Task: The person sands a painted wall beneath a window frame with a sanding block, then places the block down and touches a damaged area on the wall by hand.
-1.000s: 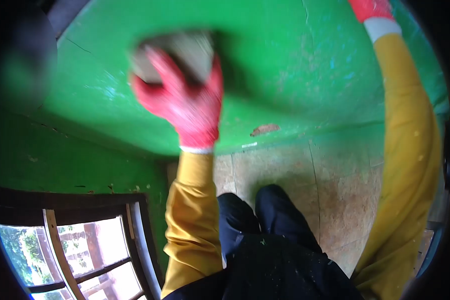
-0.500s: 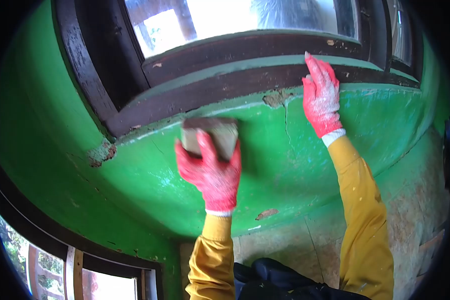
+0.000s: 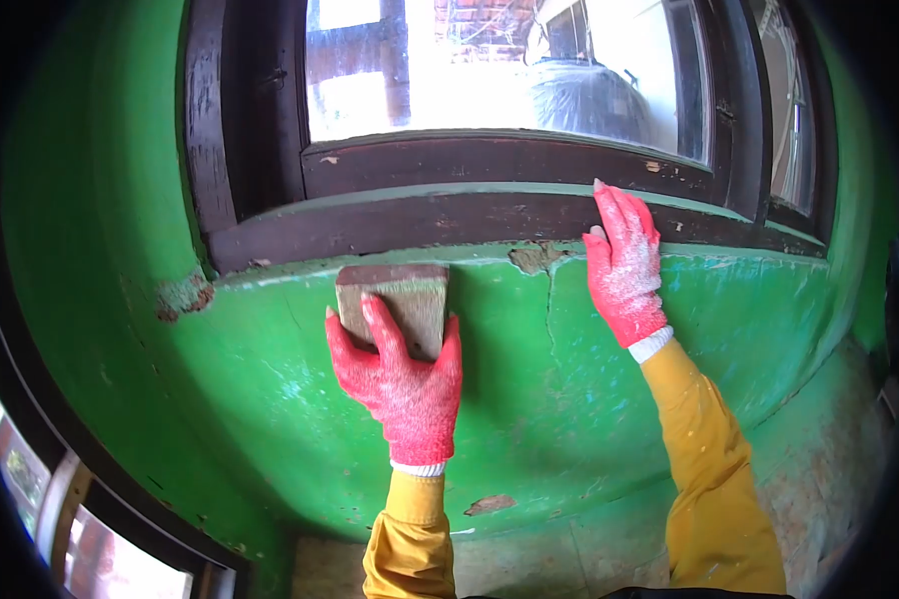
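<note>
Block [image 3: 422,304], thick edge toward window frame [image 3: 410,226], long axis unclear

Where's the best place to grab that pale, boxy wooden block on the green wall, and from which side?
Probably by its two opposite side edges, coming from below. The wooden block lies with its broad face along the green wall, leaving those edges exposed, and its top edge sits near the dark wooden window frame. The red-gloved left hand grips it this way.
</note>
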Demonstrator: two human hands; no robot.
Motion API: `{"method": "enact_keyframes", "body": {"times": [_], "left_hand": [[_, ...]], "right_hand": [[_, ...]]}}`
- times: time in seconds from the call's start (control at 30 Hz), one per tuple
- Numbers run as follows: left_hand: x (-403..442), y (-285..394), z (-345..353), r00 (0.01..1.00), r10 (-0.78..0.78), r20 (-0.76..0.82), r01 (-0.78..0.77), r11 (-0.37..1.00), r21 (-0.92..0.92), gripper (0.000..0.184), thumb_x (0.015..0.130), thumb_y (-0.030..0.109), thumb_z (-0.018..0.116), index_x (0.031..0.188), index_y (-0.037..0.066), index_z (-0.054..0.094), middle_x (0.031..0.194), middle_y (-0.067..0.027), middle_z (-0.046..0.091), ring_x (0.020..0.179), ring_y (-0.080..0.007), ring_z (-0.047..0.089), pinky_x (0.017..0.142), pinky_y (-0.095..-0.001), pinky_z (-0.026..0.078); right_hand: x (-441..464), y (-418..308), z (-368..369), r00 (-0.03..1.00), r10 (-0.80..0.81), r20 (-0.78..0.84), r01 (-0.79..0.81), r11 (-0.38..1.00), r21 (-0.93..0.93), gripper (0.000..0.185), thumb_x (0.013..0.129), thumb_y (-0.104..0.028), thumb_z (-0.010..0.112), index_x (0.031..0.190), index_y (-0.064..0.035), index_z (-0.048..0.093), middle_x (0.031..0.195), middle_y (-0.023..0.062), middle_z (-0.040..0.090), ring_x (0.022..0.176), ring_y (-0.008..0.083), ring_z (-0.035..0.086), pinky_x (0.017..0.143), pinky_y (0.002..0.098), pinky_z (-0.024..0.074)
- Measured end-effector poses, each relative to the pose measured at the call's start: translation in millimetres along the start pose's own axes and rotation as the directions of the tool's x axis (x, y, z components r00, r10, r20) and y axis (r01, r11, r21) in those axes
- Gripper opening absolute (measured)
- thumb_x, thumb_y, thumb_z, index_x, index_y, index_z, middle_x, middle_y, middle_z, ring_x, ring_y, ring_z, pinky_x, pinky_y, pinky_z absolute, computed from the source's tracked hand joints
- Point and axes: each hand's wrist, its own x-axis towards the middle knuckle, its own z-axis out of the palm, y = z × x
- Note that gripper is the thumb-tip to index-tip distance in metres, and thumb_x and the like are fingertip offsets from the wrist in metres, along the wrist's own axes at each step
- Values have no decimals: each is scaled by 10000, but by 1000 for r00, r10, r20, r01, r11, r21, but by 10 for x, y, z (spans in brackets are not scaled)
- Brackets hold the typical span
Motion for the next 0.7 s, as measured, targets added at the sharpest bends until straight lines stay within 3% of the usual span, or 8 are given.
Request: {"method": "enact_keyframes", "body": {"times": [0.13, 0.2, 0.27, 0.33, 0.4, 0.5, 0.6, 0.7], "left_hand": [[-1389, -88, -13, 994, 4, 107, -12, 997, 76, 1120, 686, 362, 873, 1564, 151, 209, 1451, -397, 294, 1295, -551, 388, 1027, -616, 383], [-1988, -45, -75, 972, -58, 226, 52, 998, 33, 1136, 686, 376, 879, 1554, 90, 205, 1441, -416, 295, 1280, -561, 403, 1030, -629, 373], [-1789, 85, -145, 959, -50, 280, 28, 996, 83, 1085, 701, 382, 875, 1526, 48, 255, 1441, -412, 285, 1295, -557, 384, 1033, -613, 382], [-1197, 259, -117, 970, -2, 243, -16, 997, 72, 1010, 729, 385, 861, 1496, 28, 308, 1441, -393, 293, 1312, -540, 370, 1054, -576, 381], [-530, 489, -13, 992, 8, 124, -8, 1000, 0, 1009, 740, 392, 853, 1504, 27, 305, 1448, -370, 312, 1321, -521, 368, 1079, -546, 367], [2, 843, 172, 995, -47, 90, 42, 998, 47, 1029, 740, 390, 848, 1530, 43, 288, 1460, -359, 311, 1326, -514, 367, 1103, -532, 344], [-450, 870, 311, 998, 40, 41, -42, 997, 57, 1030, 728, 402, 851, 1523, 51, 299, 1462, -372, 306, 1313, -528, 379, 1092, -556, 349], [-1518, 653, 258, 983, 113, 146, -121, 991, 48, 1034, 707, 422, 855, 1514, 67, 313, 1453, -394, 302, 1296, -553, 389, 1061, -603, 358]], "right_hand": [[-11, 24, 42, 995, -64, -73, 66, 997, 30, 570, 827, -149, 688, 1370, -46, 548, 1289, 166, 575, 1221, 376, 500, 1063, 498, 395], [24, 23, 51, 997, -39, -66, 41, 998, 36, 547, 834, -187, 684, 1350, -48, 567, 1275, 162, 581, 1212, 370, 503, 1059, 495, 401], [-4, 59, 40, 993, -69, -91, 72, 997, 27, 508, 839, -217, 676, 1311, -48, 596, 1265, 151, 584, 1201, 363, 508, 1053, 496, 407], [93, 262, -100, 982, -184, -37, 188, 971, 151, 443, 853, -228, 660, 1255, -44, 627, 1213, 135, 618, 1159, 335, 540, 1045, 476, 418], [142, 554, -261, 975, -222, 7, 220, 969, 110, 443, 857, -229, 664, 1262, -52, 627, 1216, 132, 626, 1164, 333, 544, 1050, 475, 415], [175, 1157, -466, 973, -213, -89, 208, 976, -56, 479, 862, -226, 674, 1320, -105, 608, 1320, 121, 598, 1233, 342, 514, 1089, 473, 392], [-14, 1715, -349, 1000, 8, 24, -7, 999, -45, 475, 929, -245, 623, 1382, -112, 562, 1391, 116, 565, 1303, 332, 483, 1105, 465, 385], [7, 1660, -349, 994, -80, 80, 82, 996, -18, 490, 947, -254, 608, 1407, -103, 533, 1404, 114, 558, 1322, 321, 474, 1092, 455, 400]]}}
